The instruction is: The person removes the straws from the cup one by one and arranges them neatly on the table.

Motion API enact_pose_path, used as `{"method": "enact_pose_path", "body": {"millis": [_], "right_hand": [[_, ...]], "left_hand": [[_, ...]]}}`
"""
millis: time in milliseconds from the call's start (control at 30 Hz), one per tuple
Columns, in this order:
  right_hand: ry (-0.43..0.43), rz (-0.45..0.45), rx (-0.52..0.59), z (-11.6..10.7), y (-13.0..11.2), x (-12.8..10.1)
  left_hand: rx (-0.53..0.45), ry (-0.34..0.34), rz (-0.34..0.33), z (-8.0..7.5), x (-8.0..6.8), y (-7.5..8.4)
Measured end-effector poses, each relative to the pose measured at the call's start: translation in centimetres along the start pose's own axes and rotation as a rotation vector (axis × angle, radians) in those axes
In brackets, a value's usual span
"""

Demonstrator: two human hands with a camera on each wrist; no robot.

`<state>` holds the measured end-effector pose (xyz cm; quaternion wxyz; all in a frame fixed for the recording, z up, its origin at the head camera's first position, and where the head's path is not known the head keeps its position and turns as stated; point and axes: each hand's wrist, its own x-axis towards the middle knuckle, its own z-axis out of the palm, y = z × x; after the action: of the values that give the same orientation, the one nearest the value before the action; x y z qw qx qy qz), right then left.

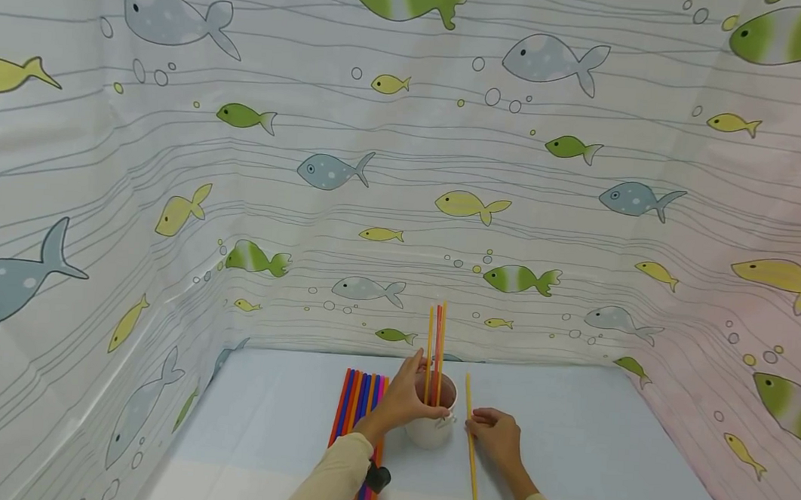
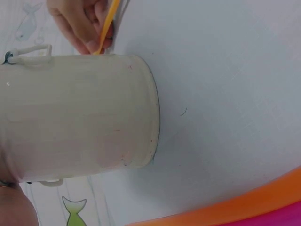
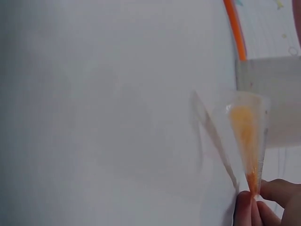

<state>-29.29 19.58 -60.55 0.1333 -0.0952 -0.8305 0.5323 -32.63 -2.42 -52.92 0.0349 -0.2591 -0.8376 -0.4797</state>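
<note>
Two hands over pale blue tabletop (image 1: 568, 432), fish-print curtain (image 1: 174, 155) walls, left grip (image 1: 402, 401) clasping cup (image 1: 432, 429), right grip (image 1: 496, 436) pinching straw (image 1: 470, 435).

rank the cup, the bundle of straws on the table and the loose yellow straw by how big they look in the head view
1. bundle of straws: longest and widest.
2. cup: shorter but bulkier than one straw.
3. yellow straw: long but very thin; nearly matches the bundle's length.

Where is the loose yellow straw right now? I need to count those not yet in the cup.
In the head view the yellow straw is pinched by the right hand, just right of the white cup.
</note>
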Motion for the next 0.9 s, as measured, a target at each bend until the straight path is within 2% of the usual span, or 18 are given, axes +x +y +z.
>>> {"method": "enact_pose_path", "body": {"millis": [333,567,700,900], "right_hand": [[0.013,-0.020,-0.006,0.1,-0.1,-0.1],[0.025,-0.023,-0.057,-0.2,-0.3,-0.3],[0.035,-0.052,-0.061,-0.4,-0.5,-0.2],[0.059,-0.096,-0.047,-1.1,-2.4,0.9]], "left_hand": [[0.012,-0.003,-0.007,0.0,0.0,0.0],[0.018,-0.011,-0.015,-0.1,-0.1,0.3],[0.015,-0.007,-0.009,-0.1,0.0,0.3],[-0.004,-0.009,-0.013,-0.3,-0.2,0.4]]}}
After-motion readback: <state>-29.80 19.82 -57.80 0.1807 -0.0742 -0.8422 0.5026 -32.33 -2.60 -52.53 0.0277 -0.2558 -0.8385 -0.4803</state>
